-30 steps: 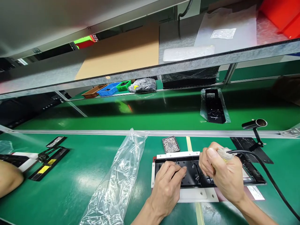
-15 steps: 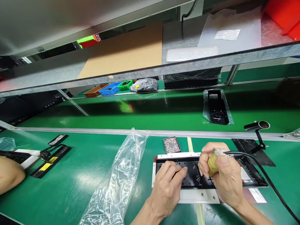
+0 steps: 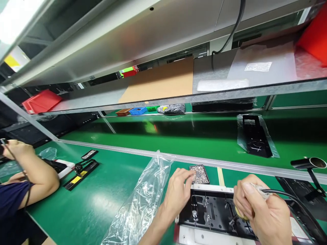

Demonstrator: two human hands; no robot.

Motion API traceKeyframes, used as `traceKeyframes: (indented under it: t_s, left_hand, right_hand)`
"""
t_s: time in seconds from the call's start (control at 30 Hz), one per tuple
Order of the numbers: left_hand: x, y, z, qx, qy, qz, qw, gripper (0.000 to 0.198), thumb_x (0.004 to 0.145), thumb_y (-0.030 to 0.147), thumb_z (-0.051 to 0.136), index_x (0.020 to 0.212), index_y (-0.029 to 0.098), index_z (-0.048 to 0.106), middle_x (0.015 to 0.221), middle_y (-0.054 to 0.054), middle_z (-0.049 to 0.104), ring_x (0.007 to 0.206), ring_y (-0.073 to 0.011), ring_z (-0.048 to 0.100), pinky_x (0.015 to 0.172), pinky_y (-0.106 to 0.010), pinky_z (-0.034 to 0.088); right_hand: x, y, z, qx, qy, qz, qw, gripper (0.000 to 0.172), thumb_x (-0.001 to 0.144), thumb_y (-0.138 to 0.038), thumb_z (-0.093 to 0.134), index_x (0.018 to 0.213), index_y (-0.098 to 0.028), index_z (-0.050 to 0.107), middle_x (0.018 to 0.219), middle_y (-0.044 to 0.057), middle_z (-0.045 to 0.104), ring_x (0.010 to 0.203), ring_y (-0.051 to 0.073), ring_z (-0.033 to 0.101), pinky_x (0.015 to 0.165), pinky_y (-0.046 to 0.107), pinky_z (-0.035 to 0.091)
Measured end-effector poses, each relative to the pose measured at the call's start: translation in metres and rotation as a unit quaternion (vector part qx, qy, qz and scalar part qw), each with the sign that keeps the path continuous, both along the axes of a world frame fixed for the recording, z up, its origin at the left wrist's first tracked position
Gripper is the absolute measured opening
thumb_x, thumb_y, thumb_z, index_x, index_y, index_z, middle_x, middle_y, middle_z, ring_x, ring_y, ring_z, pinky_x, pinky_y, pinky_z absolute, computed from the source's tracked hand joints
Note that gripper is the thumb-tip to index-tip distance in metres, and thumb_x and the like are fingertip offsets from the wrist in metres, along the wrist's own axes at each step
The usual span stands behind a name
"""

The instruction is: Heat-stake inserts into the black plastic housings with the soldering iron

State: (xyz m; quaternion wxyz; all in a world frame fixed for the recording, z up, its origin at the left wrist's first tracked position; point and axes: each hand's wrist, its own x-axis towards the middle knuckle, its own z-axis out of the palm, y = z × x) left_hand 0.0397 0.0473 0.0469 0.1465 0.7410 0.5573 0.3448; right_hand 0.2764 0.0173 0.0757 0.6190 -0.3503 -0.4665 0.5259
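My left hand (image 3: 178, 185) reaches over the near left edge of a small black tray (image 3: 207, 179) filled with tiny metal screws (image 3: 200, 172). Its thumb and fingertips are drawn together there, and whatever lies between them is too small to make out. In my right hand (image 3: 263, 207) is a corded electric screwdriver (image 3: 240, 212) with a yellow grip, mostly covered by my fingers. Below it lies a long black plastic housing (image 3: 214, 211) with posts and holes, set in a white fixture (image 3: 212, 236). The screwdriver's tip is hidden.
A clear plastic bag (image 3: 143, 200) lies left of the fixture. A black stand with a metal tube (image 3: 309, 163) is at right. Behind are a bagged black panel (image 3: 257, 136) and a low shelf (image 3: 163, 97). At far left, a co-worker's arm (image 3: 38, 170) rests by other parts.
My left hand has gone from the black housing to the screw tray. My right hand still grips the screwdriver over the housing. The view has tilted up and turned left, showing more of the co-worker.
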Motion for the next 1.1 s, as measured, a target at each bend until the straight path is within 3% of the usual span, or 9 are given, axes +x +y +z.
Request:
traceKeyframes:
  t_s: [0.2, 0.43, 0.63, 0.77, 0.93, 1.1]
  left_hand:
    - [-0.002, 0.06, -0.014, -0.105, 0.077, -0.025, 0.991, 0.014, 0.101, 0.012, 0.074, 0.106, 0.019, 0.084, 0.105, -0.005, 0.085, 0.105, -0.0263, 0.077, 0.101, -0.041, 0.061]
    - [0.012, 0.089, -0.031, -0.139, 0.168, -0.059, 0.974, 0.013, 0.108, 0.022, 0.074, 0.098, 0.014, 0.077, 0.104, -0.005, 0.079, 0.115, -0.0244, 0.075, 0.109, -0.048, 0.061]
    - [0.015, 0.093, -0.036, -0.134, 0.212, -0.052, 0.967, 0.022, 0.11, 0.038, 0.073, 0.107, 0.016, 0.076, 0.116, -0.008, 0.078, 0.114, -0.0247, 0.074, 0.109, -0.049, 0.061]
    - [0.019, 0.094, -0.034, -0.137, 0.223, -0.048, 0.964, 0.021, 0.109, 0.033, 0.074, 0.099, 0.015, 0.075, 0.108, -0.006, 0.077, 0.111, -0.0238, 0.074, 0.107, -0.047, 0.061]
    - [0.022, 0.089, -0.017, -0.137, 0.187, -0.039, 0.972, 0.013, 0.101, 0.016, 0.077, 0.088, 0.014, 0.075, 0.096, -0.005, 0.078, 0.108, -0.025, 0.075, 0.104, -0.046, 0.061]
    - [0.034, 0.057, 0.006, -0.123, 0.087, -0.073, 0.986, 0.015, 0.095, 0.008, 0.069, 0.091, 0.016, 0.081, 0.094, -0.004, 0.084, 0.09, -0.0198, 0.079, 0.085, -0.028, 0.061]
  right_hand:
    - [0.005, 0.002, -0.004, -0.005, -0.004, -0.009, 1.0, 0.051, 0.107, -0.049, 0.07, 0.07, -0.023, 0.045, 0.06, -0.003, 0.039, 0.05, 0.011, 0.037, 0.042, 0.024, 0.033]
    - [0.01, 0.005, -0.013, -0.001, 0.011, 0.003, 1.0, 0.05, 0.108, -0.047, 0.069, 0.069, -0.023, 0.046, 0.059, -0.003, 0.041, 0.048, 0.012, 0.039, 0.04, 0.023, 0.036]
    - [0.008, 0.004, -0.009, -0.002, -0.001, -0.008, 1.0, 0.051, 0.108, -0.046, 0.069, 0.068, -0.023, 0.047, 0.059, -0.003, 0.042, 0.049, 0.012, 0.041, 0.04, 0.024, 0.037]
    - [0.006, 0.003, -0.006, -0.005, 0.002, -0.005, 1.0, 0.05, 0.108, -0.047, 0.069, 0.069, -0.023, 0.047, 0.059, -0.003, 0.041, 0.049, 0.012, 0.039, 0.041, 0.024, 0.036]
    - [0.005, 0.002, -0.002, 0.001, 0.009, 0.001, 1.0, 0.05, 0.109, -0.045, 0.067, 0.07, -0.023, 0.044, 0.06, -0.005, 0.037, 0.05, 0.011, 0.036, 0.042, 0.023, 0.035]
    - [0.005, 0.001, 0.005, 0.014, 0.002, -0.002, 1.0, 0.052, 0.109, -0.044, 0.068, 0.068, -0.023, 0.045, 0.058, -0.004, 0.039, 0.049, 0.012, 0.038, 0.041, 0.024, 0.036]
